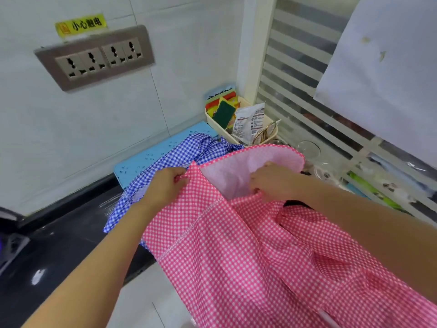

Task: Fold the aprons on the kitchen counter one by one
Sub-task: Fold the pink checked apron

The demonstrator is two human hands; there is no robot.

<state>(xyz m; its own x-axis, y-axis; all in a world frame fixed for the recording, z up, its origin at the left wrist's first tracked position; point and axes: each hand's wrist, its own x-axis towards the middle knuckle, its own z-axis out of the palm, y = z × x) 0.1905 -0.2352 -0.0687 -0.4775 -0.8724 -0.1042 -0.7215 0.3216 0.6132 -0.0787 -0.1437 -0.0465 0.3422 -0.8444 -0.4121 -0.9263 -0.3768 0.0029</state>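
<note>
A pink-and-white checked apron [236,252] is spread over the black counter [59,233] and hangs past its front edge. Its far end is turned over, showing the pale pink underside [238,171]. My left hand [165,183] pinches the apron's left upper edge. My right hand [272,181] grips a bunch of the cloth near the turned-over part. A blue-and-white checked apron [170,162] lies crumpled behind and to the left, partly under the pink one.
A light blue mat [146,157] lies under the blue apron by the wall. A cream basket [238,119] with sponges, packets and scissors stands in the corner. Glassware [309,147] sits by the slatted window. A socket panel [94,58] is on the tiled wall.
</note>
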